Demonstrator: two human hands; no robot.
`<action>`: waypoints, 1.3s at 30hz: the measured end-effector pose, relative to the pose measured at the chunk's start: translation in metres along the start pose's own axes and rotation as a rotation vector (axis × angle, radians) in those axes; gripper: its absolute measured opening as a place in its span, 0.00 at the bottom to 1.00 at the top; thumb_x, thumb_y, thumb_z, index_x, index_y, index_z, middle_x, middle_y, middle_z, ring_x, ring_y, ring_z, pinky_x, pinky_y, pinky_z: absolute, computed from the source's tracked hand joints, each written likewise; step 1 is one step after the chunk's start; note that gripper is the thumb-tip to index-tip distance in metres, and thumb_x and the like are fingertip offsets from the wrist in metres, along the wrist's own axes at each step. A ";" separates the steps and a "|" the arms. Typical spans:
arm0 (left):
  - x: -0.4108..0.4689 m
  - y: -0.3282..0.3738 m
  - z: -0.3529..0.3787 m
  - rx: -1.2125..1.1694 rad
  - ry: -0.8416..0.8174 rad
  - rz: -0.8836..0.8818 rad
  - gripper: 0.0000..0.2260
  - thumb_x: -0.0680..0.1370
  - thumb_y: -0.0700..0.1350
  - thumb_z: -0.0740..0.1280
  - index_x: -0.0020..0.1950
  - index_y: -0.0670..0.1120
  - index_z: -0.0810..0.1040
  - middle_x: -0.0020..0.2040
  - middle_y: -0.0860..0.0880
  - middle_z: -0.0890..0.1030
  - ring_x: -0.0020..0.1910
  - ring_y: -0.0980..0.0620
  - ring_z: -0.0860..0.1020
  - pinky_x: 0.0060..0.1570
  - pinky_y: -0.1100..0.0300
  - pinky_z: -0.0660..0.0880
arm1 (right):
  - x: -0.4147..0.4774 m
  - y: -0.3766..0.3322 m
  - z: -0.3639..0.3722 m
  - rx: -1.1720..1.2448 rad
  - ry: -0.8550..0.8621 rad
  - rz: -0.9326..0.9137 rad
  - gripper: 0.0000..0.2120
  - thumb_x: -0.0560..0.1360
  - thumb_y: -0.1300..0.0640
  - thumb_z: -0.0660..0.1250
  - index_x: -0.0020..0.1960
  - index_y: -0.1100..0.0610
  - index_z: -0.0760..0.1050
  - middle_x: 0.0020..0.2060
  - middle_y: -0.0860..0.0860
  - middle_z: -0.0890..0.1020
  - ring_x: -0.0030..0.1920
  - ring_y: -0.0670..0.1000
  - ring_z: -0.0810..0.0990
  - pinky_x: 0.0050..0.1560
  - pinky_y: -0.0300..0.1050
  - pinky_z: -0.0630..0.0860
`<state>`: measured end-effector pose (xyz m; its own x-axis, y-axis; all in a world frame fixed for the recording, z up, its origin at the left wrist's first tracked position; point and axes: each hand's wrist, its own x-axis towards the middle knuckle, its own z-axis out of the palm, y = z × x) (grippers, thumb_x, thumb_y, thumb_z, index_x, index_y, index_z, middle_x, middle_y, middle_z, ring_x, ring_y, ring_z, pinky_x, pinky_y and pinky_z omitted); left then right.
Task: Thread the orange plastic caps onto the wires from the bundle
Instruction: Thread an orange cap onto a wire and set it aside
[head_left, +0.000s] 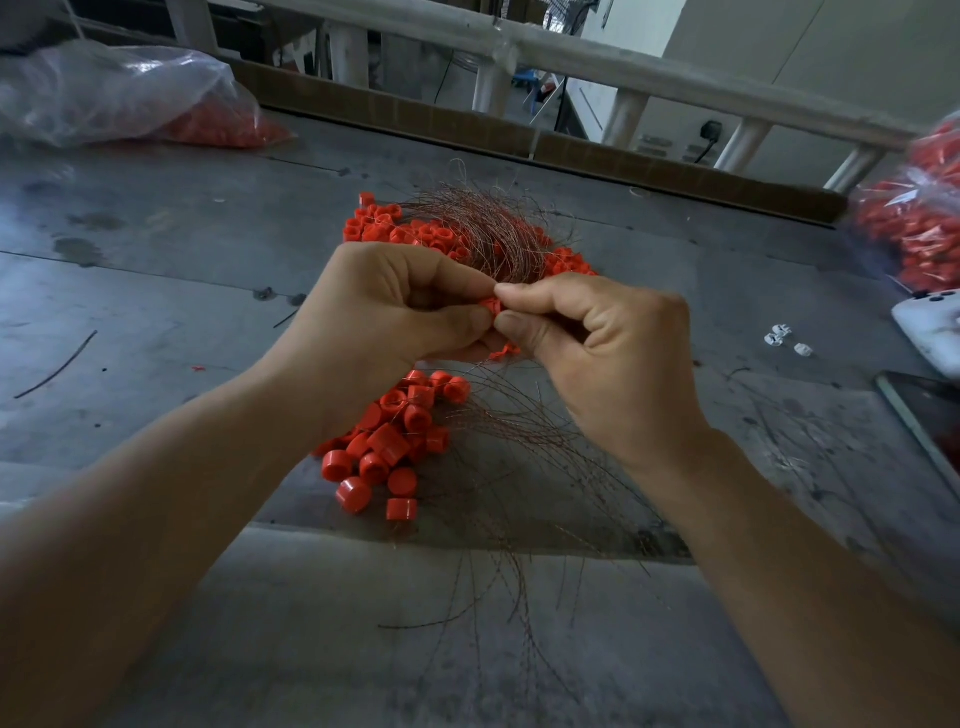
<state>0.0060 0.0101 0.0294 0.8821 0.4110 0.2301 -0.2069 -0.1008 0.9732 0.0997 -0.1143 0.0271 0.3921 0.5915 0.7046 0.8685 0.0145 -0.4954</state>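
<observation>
At the centre of the frame, the thumb and forefinger of the left hand (395, 312) and of the right hand (597, 353) meet tip to tip. Both pinch one small orange cap (487, 305) between them, with the other fingers curled under. Whether a wire end is already in the cap is too fine to tell. The wire bundle (493, 234) fans out just behind the knuckles, its thin coppery strands running away toward the top of the frame, so the next strand lies closest to the right fingertips. Loose caps (410, 228), short ribbed open cylinders, are heaped under the bundle. Below the hands, caps that appear threaded (400, 441) trail curved wires over the scuffed grey table (156, 291). A clear plastic bag (130, 93) of caps slumps at upper left.
</observation>
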 end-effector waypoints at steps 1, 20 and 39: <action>0.000 0.000 0.000 -0.035 -0.004 -0.013 0.07 0.62 0.40 0.69 0.38 0.47 0.82 0.34 0.47 0.84 0.34 0.53 0.83 0.35 0.68 0.77 | 0.000 0.000 0.000 0.006 0.007 -0.006 0.09 0.68 0.64 0.70 0.48 0.66 0.80 0.41 0.53 0.83 0.46 0.46 0.79 0.45 0.33 0.78; -0.002 0.004 -0.003 -0.245 -0.143 -0.090 0.09 0.63 0.39 0.67 0.41 0.43 0.82 0.33 0.44 0.83 0.34 0.51 0.83 0.32 0.65 0.78 | 0.004 0.001 -0.004 0.352 -0.054 0.077 0.11 0.66 0.63 0.70 0.47 0.53 0.76 0.38 0.48 0.79 0.40 0.50 0.80 0.40 0.46 0.78; -0.004 0.005 -0.002 -0.198 -0.255 -0.085 0.23 0.66 0.43 0.72 0.59 0.46 0.72 0.36 0.46 0.84 0.36 0.51 0.83 0.35 0.64 0.78 | 0.005 0.000 -0.010 0.113 -0.372 0.095 0.03 0.75 0.54 0.62 0.46 0.52 0.70 0.41 0.41 0.70 0.41 0.37 0.71 0.44 0.30 0.69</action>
<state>0.0005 0.0101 0.0335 0.9722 0.1676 0.1635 -0.1837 0.1127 0.9765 0.1047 -0.1192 0.0356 0.3142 0.8457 0.4314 0.7867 0.0224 -0.6169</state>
